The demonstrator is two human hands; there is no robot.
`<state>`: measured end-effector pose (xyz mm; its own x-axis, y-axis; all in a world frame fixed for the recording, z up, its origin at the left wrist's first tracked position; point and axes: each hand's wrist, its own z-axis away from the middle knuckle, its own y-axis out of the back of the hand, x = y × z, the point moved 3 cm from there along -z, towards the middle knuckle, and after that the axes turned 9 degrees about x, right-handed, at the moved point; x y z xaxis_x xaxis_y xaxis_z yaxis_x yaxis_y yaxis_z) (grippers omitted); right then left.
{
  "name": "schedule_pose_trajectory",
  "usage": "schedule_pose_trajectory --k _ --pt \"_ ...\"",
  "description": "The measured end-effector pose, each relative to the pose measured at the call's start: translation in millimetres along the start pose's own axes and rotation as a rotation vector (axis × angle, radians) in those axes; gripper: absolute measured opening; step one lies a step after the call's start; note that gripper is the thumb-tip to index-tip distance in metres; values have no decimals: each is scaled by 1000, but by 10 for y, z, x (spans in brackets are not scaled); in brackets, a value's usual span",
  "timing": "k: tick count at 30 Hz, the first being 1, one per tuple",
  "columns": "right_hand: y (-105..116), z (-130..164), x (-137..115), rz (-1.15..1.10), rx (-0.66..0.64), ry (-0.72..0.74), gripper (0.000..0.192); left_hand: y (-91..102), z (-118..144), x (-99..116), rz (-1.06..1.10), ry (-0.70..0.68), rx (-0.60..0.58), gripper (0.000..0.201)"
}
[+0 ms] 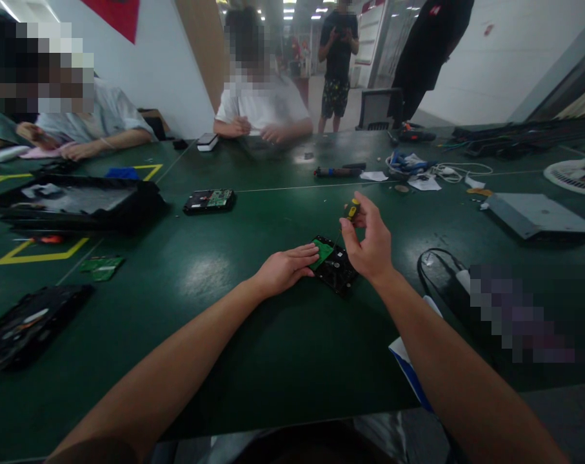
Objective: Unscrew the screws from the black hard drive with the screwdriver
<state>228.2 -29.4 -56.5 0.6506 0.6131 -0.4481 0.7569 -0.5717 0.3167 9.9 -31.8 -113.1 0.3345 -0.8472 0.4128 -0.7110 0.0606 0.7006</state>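
Left hand (286, 269) laid flat, fingers together, pressing down on the green circuit board (322, 250) of a black hard drive (335, 270) at mid worktop (253, 335), directly before the wearer. Right hand (369, 241) raised just above the drive, fingers clamped round a small screwdriver with yellow and black handle (353, 209); shaft pointing down toward the drive, tip too fine to place exactly.

Noted elsewhere on the green worktop:
- second hard drive (209, 201), board side up, well apart to the left rear
- loose green circuit board (102, 266) near yellow floor-style marking tape (35, 258)
- opened black casing (74, 203) far left, another dismantled black unit (26, 328) at the near left edge
- grey metal box (538, 216) to the right
- tangle of cables (420, 169) and a dark-handled tool (338, 172) toward the rear
- black cable loop (435, 264) just right of the right forearm

Two seated persons across the worktop, hands resting on it; two more standing behind
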Motion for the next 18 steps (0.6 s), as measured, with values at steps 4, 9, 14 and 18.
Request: schedule_pose_trajectory --k 4,9,14,18 --pt "45 -33 -42 19 44 11 55 -7 4 -9 -8 4 -8 46" --pt "58 -40 -46 25 47 2 55 -1 4 -7 -7 -2 -14 46" --pt "15 -15 -39 -11 3 -27 60 8 -3 2 -8 -1 -16 45" --pt "41 -32 -58 25 40 -6 56 4 -2 6 -19 4 -24 45"
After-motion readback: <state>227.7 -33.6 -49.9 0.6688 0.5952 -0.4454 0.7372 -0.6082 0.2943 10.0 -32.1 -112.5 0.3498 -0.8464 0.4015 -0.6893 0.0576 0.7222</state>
